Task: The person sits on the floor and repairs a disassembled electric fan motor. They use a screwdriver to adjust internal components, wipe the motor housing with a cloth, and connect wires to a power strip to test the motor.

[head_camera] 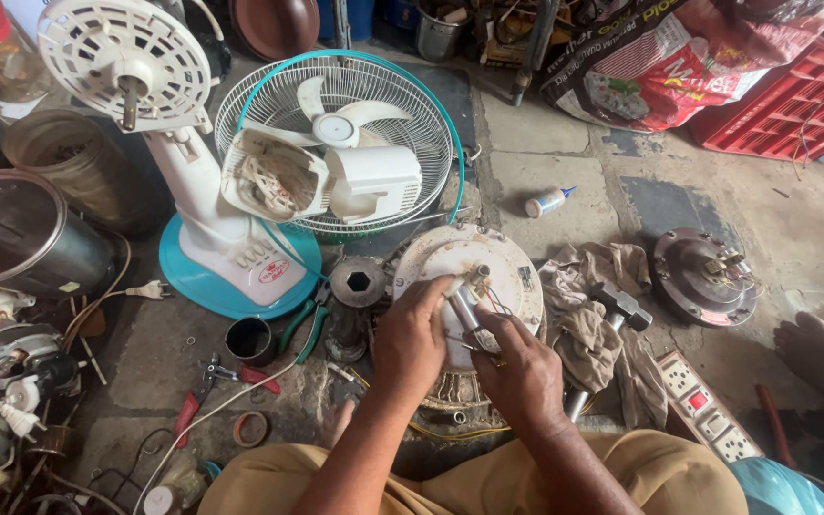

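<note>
A round white fan motor housing [460, 262] lies on the stone floor in front of my knees, its metal shaft [464, 307] pointing toward me. My left hand [412, 339] rests on the housing's near left side, fingers closed around the shaft's upper end. My right hand [517, 367] grips the shaft's lower part, where thin red and black wires [498, 303] come out. Copper windings show under the housing's near edge, partly hidden by both hands.
A white and teal table fan [336, 143] stands behind the motor. A grey rag with a hammer [617, 305], a dark round motor cover [703, 277], a switch board [708, 405], green pliers [305, 324], red cutters [212, 386] and a glue bottle [547, 201] lie around. Another person's foot [817, 348] is at right.
</note>
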A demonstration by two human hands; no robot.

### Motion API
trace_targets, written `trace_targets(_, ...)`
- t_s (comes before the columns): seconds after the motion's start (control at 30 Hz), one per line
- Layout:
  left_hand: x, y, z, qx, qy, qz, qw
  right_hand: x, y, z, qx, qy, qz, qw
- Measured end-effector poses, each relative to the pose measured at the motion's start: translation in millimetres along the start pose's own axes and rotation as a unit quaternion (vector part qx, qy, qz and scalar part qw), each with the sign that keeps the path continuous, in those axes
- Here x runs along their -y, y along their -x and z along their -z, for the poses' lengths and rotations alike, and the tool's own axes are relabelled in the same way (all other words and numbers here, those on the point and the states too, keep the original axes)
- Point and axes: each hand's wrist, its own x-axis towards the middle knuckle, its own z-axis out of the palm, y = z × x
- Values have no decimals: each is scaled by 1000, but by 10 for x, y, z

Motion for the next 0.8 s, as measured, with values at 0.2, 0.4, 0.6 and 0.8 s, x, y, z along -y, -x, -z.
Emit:
trace_targets(0.2,10,26,80,16,-5,2,1000,198,-232,-45,-7,52,-53,997)
trace_targets(0.4,30,91,106,0,-57,-57,997,82,46,24,13,-10,-61,998)
trace_targets(0.6,42,97,89,-40,-36,-18,998,-437,667,137,34,-35,-239,970)
trace_targets(0.8,-27,283,147,-89,-102,15,991,-1509,112,282,48,124,-189,973)
